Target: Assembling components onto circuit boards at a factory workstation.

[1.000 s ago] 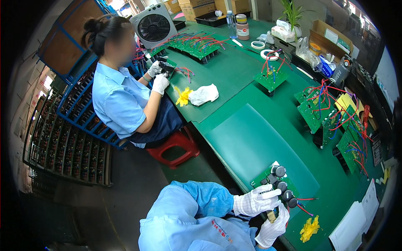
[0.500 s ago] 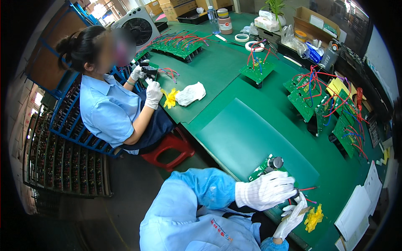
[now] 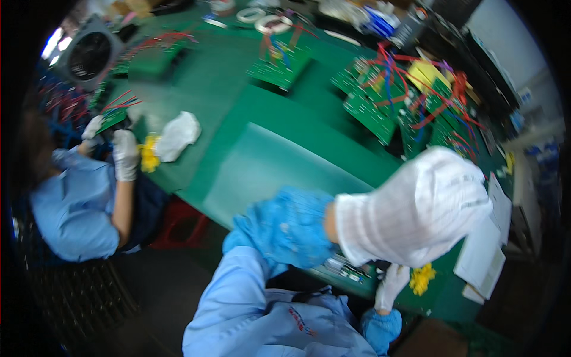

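Observation:
My left hand (image 3: 416, 208), in a white glove with a blue sleeve behind it, is lifted close to the camera with its back toward me and its fingers curled under. Whether it holds anything is hidden. Below it, a green circuit board (image 3: 345, 271) lies at the near edge of the green table (image 3: 279, 113). My right hand (image 3: 392, 287), also gloved, grips the board's right end, its fingertips covered by the left hand. A yellow cloth (image 3: 422, 278) lies just right of that hand.
A seated co-worker in blue (image 3: 77, 202) at the left holds a wired board (image 3: 113, 116) in gloved hands, beside yellow and white cloths (image 3: 175, 135). A fan (image 3: 89, 55), wired boards (image 3: 380, 101), tape rolls (image 3: 273, 24), papers (image 3: 482, 253) and a red stool (image 3: 184, 221) surround a light green mat (image 3: 267, 166).
My left hand has risen from the board toward the camera and now covers most of it. The view has swung down and left.

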